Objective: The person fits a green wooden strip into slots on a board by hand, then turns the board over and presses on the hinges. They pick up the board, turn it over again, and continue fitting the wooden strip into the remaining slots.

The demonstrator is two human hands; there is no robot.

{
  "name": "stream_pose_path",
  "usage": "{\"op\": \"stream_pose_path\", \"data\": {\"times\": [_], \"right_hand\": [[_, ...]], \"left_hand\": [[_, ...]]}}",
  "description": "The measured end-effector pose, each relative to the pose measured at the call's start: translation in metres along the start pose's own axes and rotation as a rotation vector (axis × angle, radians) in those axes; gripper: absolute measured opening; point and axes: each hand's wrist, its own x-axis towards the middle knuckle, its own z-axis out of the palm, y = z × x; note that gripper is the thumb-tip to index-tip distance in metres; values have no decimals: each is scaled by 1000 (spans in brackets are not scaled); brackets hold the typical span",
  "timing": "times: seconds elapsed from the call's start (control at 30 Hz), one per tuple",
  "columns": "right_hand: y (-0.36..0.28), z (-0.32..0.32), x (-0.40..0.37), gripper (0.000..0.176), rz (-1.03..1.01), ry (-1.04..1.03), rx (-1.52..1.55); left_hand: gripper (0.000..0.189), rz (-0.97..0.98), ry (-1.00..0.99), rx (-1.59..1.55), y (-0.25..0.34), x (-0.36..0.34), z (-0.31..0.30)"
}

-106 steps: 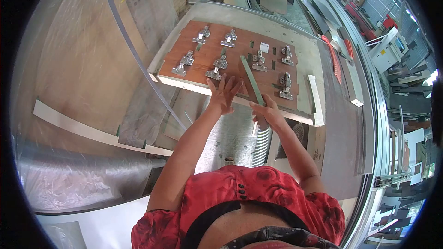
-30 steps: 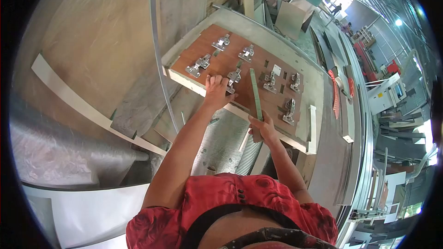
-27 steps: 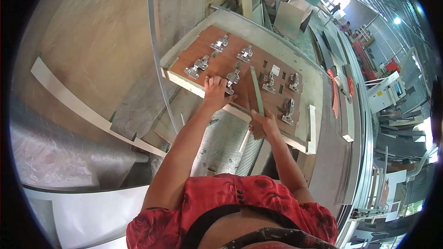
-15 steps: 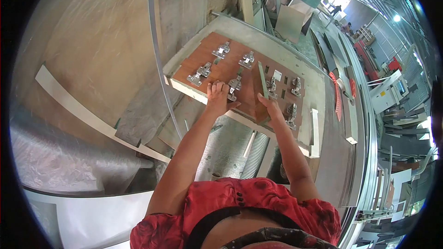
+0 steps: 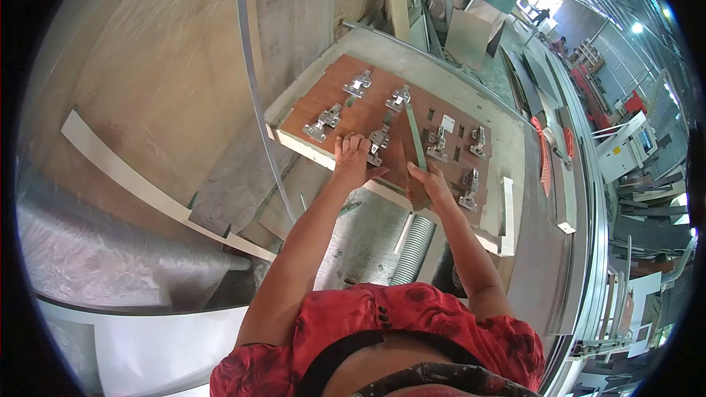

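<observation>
A reddish-brown wooden panel (image 5: 294, 119) lies on a pale table, with several silver cabinet hinges (image 5: 358, 83) spread across it. My left hand (image 5: 353, 159) rests on the panel's near edge, fingers laid on the wood and thumb stretched to the right. Just beside its fingers is another hinge (image 5: 379, 140). My right hand (image 5: 432, 182) grips the near end of a narrow brown board (image 5: 413, 136), which stands tilted on its long edge with its greenish edge upward. The board's far end is close to a hinge (image 5: 398, 97) at the back. My fingers under the board are partly hidden.
The pale table (image 5: 515, 140) extends around the panel, with a white strip (image 5: 507, 217) at its right. A ribbed hose (image 5: 413, 250) runs below. Plastic-wrapped sheets (image 5: 169, 66) stand at the left. Orange-handled tools (image 5: 544, 158) lie on the right; people (image 5: 542, 16) are far back.
The far end of the narrow board has swung left, closer to the back hinge, and my right hand has moved slightly with it. My left hand stays on the panel.
</observation>
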Motion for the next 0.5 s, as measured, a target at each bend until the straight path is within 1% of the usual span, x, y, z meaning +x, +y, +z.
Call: {"op": "stream_pose_path", "data": {"times": [0.13,0.2,0.27,0.37,0.5], "right_hand": [[-6,5,5,52,-15,39,22],[-7,4,9,52,-9,45,21],[-7,1,15,43,-21,14,25],[-5,0,22,41,-15,69,56],[-7,-6,17,42,0,36,39]], "left_hand": [[87,-9,-8,14,2,-1,-4],[86,28,-7,16,2,-1,-4],[86,14,-15,12,2,-1,-4],[86,-6,-37,13,1,0,-4],[88,-2,-43,22,4,-1,-5]]}}
